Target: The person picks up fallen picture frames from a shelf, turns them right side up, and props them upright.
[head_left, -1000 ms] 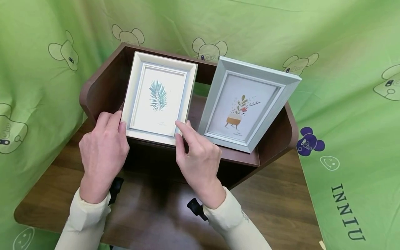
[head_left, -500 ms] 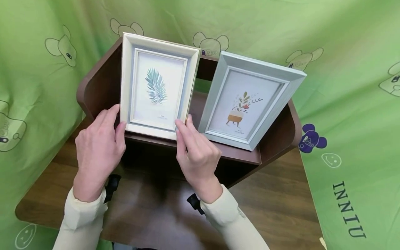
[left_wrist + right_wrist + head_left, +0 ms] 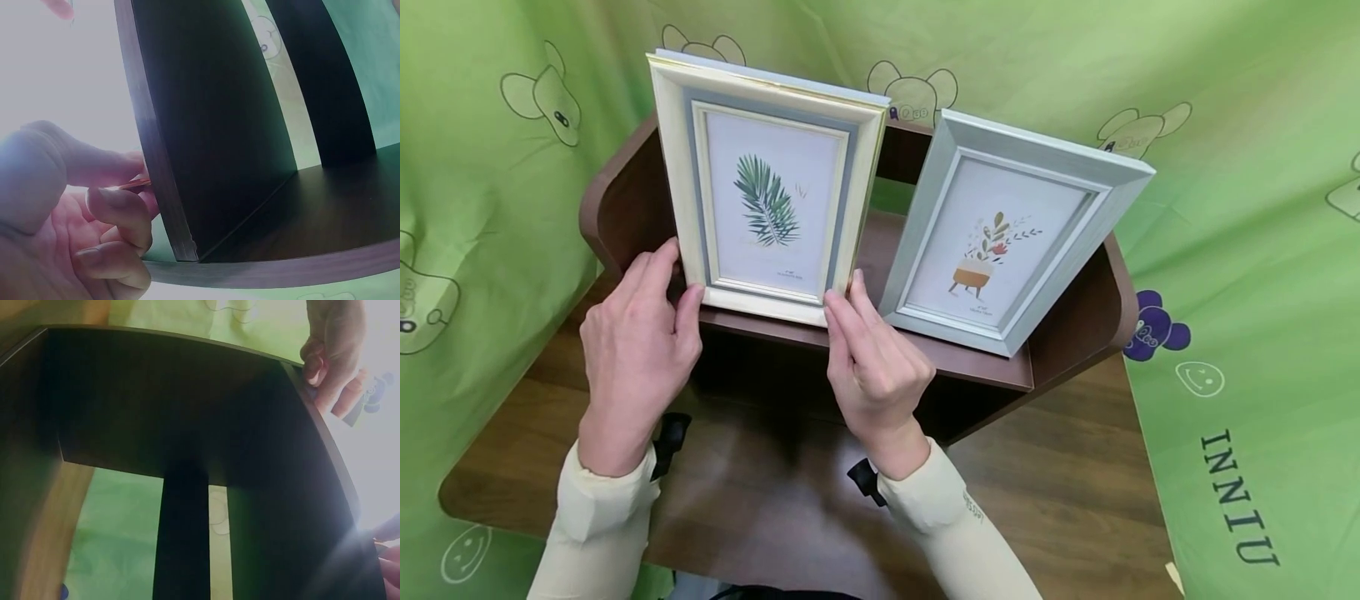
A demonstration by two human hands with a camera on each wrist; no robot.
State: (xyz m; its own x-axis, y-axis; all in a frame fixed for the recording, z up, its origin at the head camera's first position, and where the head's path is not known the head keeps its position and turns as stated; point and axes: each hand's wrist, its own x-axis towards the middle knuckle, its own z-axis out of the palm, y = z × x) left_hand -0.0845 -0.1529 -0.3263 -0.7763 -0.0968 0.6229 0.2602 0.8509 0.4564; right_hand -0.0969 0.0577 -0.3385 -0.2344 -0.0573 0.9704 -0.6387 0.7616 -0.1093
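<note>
We counted two picture frames standing on one dark brown shelf unit (image 3: 1067, 333), which sat on a wooden tabletop (image 3: 1060, 492). Two hands were at work, both on the cream frame (image 3: 766, 179) at the left end of the shelf's top board, close to its front edge. The left hand (image 3: 638, 346) held the frame's lower left corner, fingers curled round its edge as the left wrist view showed. The right hand (image 3: 876, 367) pinched the lower right corner between thumb and forefinger.

The cream frame stood upright on its short bottom edge, long axis vertical, its face turned toward the front edge of the shelf. It carried one print of a single green palm leaf, with a small line of writing beneath that we could not read.

Just beside it, toward the right end of the board, the silver-grey frame (image 3: 1018, 229) leaned back, rotated a little, showing one potted plant on legs; its caption was also too small to read.

On the green cloth backdrop (image 3: 1240, 275) we read "INNIU" (image 3: 1236, 498) in dark capitals, printed among bear outlines, one purple bear (image 3: 1153, 333) and smiley faces.
</note>
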